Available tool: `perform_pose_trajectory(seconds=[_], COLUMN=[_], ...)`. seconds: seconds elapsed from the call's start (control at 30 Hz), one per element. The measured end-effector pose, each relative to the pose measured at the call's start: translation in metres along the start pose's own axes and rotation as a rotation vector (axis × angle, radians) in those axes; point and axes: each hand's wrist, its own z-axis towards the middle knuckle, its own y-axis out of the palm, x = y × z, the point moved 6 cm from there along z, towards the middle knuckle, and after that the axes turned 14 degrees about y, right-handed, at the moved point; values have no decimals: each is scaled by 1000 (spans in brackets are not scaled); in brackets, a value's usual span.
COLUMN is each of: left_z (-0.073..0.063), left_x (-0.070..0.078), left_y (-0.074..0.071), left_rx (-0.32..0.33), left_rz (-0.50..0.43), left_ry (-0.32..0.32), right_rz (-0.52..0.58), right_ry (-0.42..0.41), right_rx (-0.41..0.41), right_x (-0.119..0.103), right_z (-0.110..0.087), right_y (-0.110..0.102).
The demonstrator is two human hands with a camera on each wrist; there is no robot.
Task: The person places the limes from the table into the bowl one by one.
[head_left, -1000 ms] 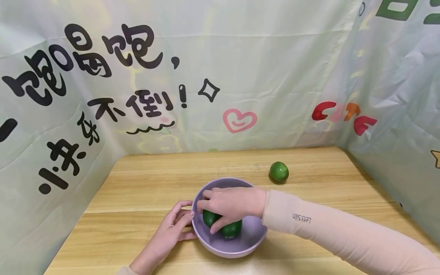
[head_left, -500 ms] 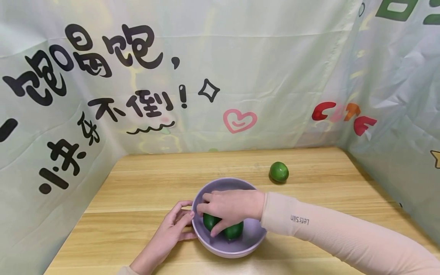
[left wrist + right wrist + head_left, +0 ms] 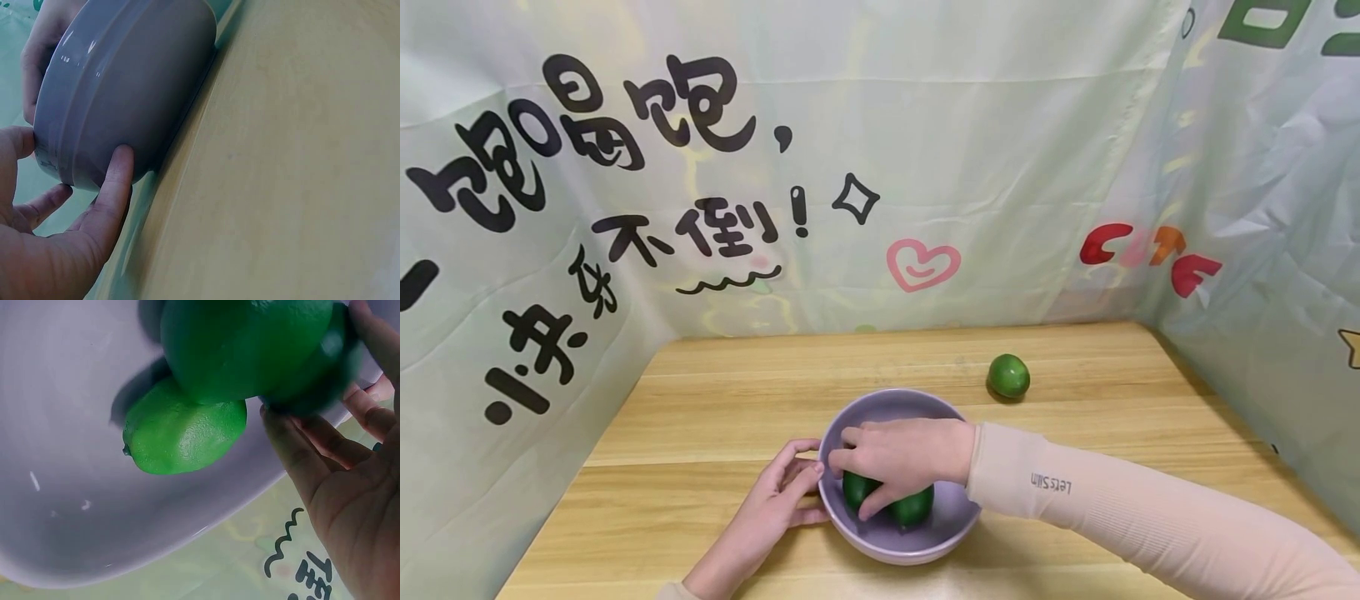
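Observation:
A purple bowl [image 3: 951, 533] stands on the wooden table, with several green limes inside. My left hand [image 3: 778, 492] holds the bowl from its left side, thumb and bent fingers against the rim and outer wall. Inside the bowl, my right hand [image 3: 898, 454] grips a dark green lime [image 3: 857, 490] between thumb and fingers. Beside it is another lime [image 3: 912, 507], partly under the hand. The right wrist view shows the gripped lime [image 3: 312, 387] at the fingertips, touching or overlapping a large lime [image 3: 244, 344]; a brighter lime [image 3: 184, 434] lies on the bowl's inner surface.
One more lime [image 3: 1008, 377] sits on the table [image 3: 737, 375] behind and right of the bowl. Printed fabric [image 3: 1000, 167] hangs along the back and both sides of the table.
My right hand has shifted slightly down and left within the bowl, and the lime beside it has moved slightly right and nearer. The left hand and bowl stay put.

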Motion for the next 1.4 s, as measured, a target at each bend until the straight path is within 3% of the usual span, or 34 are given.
perform_pose_trajectory(seconds=[0.53, 0.8, 1.4], left_z=[0, 1, 0], left_x=[1, 1, 0], left_y=[-1, 0, 0], left_rx=[2, -15, 16], left_rz=[6, 1, 15], left_ry=[14, 17, 6], right_rz=[-31, 85, 317], right_ry=[-6, 25, 96], right_rx=[18, -31, -48], right_x=[0, 11, 45], right_z=[1, -2, -9], right_y=[-2, -8, -21])
